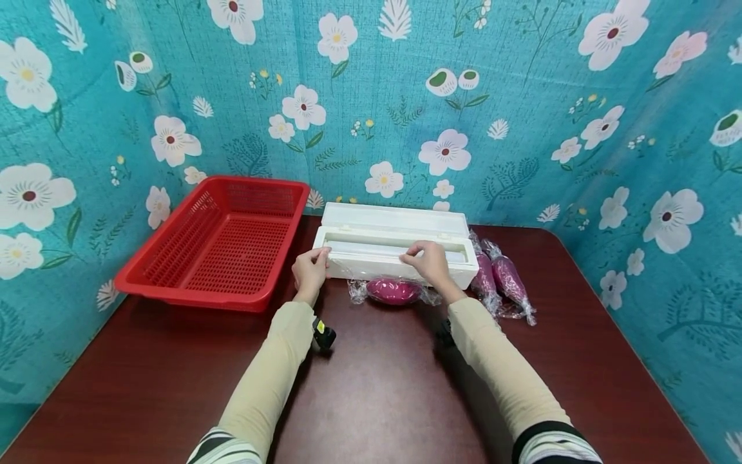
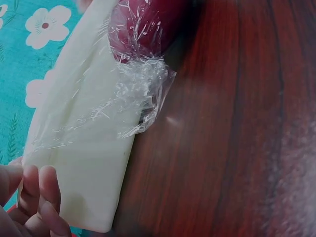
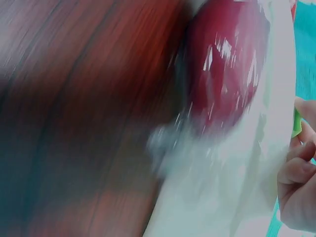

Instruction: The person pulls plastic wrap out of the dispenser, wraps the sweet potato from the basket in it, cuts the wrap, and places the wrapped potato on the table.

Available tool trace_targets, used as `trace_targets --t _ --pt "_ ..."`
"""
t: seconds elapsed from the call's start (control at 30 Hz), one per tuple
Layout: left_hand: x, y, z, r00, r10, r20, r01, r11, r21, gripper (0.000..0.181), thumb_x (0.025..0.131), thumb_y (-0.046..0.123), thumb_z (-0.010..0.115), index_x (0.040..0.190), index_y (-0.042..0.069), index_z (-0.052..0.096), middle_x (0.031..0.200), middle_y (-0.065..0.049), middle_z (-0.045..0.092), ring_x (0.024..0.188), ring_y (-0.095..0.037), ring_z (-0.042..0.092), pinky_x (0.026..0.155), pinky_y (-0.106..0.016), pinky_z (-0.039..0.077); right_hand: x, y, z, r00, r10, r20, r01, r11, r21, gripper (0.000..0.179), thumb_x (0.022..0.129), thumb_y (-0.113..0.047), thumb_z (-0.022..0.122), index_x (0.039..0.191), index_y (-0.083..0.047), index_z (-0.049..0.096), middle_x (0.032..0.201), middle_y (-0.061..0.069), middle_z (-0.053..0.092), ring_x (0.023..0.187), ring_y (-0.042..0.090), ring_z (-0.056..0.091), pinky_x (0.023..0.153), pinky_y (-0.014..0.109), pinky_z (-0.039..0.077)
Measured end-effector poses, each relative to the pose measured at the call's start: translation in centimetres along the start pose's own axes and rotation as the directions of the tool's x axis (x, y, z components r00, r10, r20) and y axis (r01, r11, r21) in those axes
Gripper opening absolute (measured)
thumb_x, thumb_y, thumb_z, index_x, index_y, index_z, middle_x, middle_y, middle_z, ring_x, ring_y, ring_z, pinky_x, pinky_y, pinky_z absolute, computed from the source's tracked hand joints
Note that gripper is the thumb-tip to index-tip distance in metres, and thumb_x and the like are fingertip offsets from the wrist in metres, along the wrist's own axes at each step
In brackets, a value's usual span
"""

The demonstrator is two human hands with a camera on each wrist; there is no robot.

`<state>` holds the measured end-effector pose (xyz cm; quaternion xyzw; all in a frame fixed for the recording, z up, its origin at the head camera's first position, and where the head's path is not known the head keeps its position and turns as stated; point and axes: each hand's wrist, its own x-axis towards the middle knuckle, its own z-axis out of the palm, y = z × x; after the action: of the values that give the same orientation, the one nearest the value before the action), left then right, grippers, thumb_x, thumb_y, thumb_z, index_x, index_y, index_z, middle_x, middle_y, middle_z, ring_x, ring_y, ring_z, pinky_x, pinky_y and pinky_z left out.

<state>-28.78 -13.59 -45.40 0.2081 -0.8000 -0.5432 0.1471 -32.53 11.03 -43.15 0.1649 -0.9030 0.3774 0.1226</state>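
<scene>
A long white cling film box [image 1: 400,265] lies across the table with its lid [image 1: 400,219] raised and a white roll [image 1: 371,249] inside. Clear film [image 2: 74,123] drapes down its front to an oblong purple-red item [image 1: 394,291] wrapped in film, lying against the box. My left hand [image 1: 310,274] pinches the film at the box's left front corner. Midway along the front edge, my right hand [image 1: 430,263] has thumb and fingertips around a small green slider [image 3: 297,122], mostly covered by the fingers in the right wrist view.
To the left stands a red plastic basket [image 1: 272,258] with perforated walls. Two more film-wrapped purple-red items [image 1: 510,280] lie by the box's right end. A blue floral curtain [image 1: 371,129] hangs behind the dark wooden table [image 1: 382,386].
</scene>
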Motion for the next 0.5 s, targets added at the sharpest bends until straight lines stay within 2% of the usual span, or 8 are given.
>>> trace_targets --t 0.13,0.23,0.37,0.5 --pt "0.0 0.0 -0.4 0.999 0.021 -0.041 -0.021 1.0 0.003 0.018 0.086 0.031 0.059 0.098 0.023 0.071 0.071 -0.004 0.065 0.059 -0.025 0.063 0.046 -0.027 0.038 -0.5 1.6 -1.9 0.998 0.034 -0.056 -0.035 0.999 -0.004 0.015 0.073 -0.014 0.073 0.072 0.0 0.068 0.072 0.011 0.064 0.064 0.024 0.055 0.055 0.031 0.04" --pt "0.1 -0.1 -0.6 0.997 0.037 -0.068 -0.036 0.999 0.011 0.018 0.087 0.03 0.059 0.097 0.022 0.071 0.07 -0.003 0.064 0.058 -0.025 0.063 0.045 -0.027 0.036 -0.7 2.3 -2.9 0.997 0.052 -0.05 -0.053 0.998 -0.019 0.018 0.073 -0.016 0.074 0.075 0.001 0.068 0.076 0.012 0.065 0.069 0.024 0.056 0.056 0.029 0.039" --pt "0.0 -0.1 -0.2 0.998 0.032 -0.045 -0.031 0.999 0.016 0.018 0.087 0.031 0.058 0.097 0.024 0.07 0.07 -0.002 0.064 0.06 -0.025 0.063 0.048 -0.028 0.038 -1.2 2.9 -3.7 0.995 0.09 -0.035 -0.092 0.995 -0.041 0.02 0.074 -0.019 0.073 0.076 0.0 0.068 0.08 0.013 0.065 0.073 0.025 0.056 0.058 0.03 0.039" --pt "-0.4 0.0 0.5 1.0 0.023 -0.013 -0.023 1.0 0.016 0.018 0.087 0.032 0.058 0.098 0.025 0.07 0.071 -0.001 0.064 0.061 -0.025 0.063 0.05 -0.028 0.039 -1.9 3.8 -4.4 0.993 0.086 -0.083 -0.091 0.994 -0.062 0.018 0.074 -0.017 0.072 0.075 0.0 0.068 0.079 0.012 0.064 0.069 0.024 0.055 0.059 0.031 0.04"
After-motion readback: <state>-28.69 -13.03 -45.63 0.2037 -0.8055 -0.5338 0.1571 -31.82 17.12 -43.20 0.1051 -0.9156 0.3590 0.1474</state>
